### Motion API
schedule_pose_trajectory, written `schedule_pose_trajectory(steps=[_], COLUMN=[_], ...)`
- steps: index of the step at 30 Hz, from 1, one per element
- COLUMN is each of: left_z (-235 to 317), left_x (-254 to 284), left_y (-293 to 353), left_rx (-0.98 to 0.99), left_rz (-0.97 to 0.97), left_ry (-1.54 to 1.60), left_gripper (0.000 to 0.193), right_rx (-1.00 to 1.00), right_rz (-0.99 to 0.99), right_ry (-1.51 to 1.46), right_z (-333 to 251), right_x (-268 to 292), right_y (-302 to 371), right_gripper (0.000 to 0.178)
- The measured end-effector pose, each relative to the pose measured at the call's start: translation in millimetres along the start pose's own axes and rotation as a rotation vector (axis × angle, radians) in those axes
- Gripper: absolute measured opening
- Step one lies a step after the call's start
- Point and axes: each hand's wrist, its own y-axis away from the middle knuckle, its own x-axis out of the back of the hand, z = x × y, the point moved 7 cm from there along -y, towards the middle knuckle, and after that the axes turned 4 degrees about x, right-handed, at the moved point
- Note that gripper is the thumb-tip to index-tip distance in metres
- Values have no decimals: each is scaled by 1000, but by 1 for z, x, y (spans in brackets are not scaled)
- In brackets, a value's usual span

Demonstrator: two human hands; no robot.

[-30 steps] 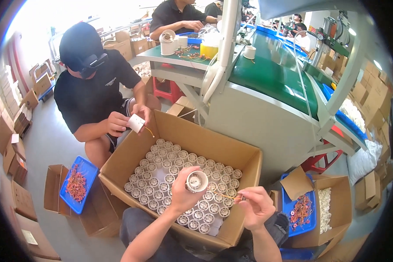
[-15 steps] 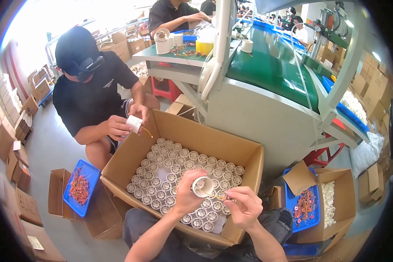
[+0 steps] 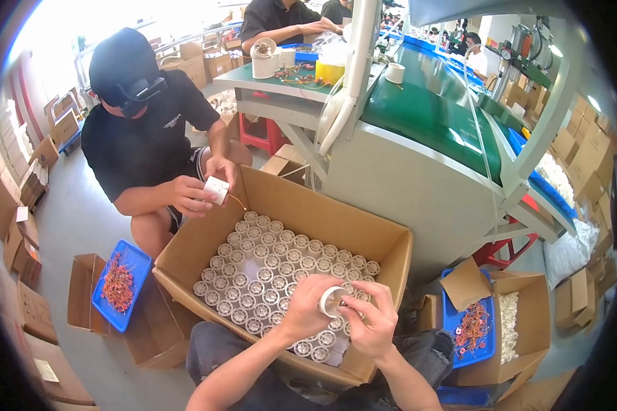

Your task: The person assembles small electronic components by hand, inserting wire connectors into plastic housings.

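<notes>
Over a large cardboard box [image 3: 185, 281], my left hand [image 3: 307, 308] is wrapped round a white plastic cylinder [image 3: 330, 302], its open end tilted toward me. The fingers of my right hand [image 3: 371, 318] pinch a small dark part at the rim of that opening; its exact kind cannot be made out. Inside the cylinder a bit of thin wire shows. Rows of white round plastic housings [image 3: 274, 262] stand in the box below both hands, with slotted ends facing up.
Across the box a co-worker holds a white cylinder [image 3: 216, 190] with a wire. Blue trays of red-and-yellow wired parts lie left [image 3: 118, 288] and right [image 3: 473, 329]. A carton of small white pieces [image 3: 509, 329] stands at right, and a green conveyor belt [image 3: 425, 109] lies beyond.
My right hand has moved up and left to the cylinder's opening, bringing the small wired part to its rim. The left hand with the cylinder has shifted slightly right. The view has tilted a little.
</notes>
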Motion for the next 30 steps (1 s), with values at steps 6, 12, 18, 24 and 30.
schedule_pose_trajectory(steps=[6, 12, 18, 24, 30], left_z=[5, 0, -2, 1, -5], left_x=[-13, -15, -18, -15, -16], left_y=[3, 7, 8, 4, 3], left_rx=[-35, -31, 29, 69, 64], left_rz=[-30, -74, -88, -68, -31], left_ry=[-185, -96, 25, 109, 19], left_gripper=[48, 45, 46, 43, 40], right_rx=[-161, -219, -365, -473, -517], right_rz=[-86, -170, -174, -188, -177], right_ry=[-18, -41, -27, -149, -146], right_z=[14, 21, 25, 30, 37], right_x=[-8, -14, -12, -12, -24], right_y=[4, 7, 16, 15, 17], right_gripper=[20, 18, 20, 18, 17])
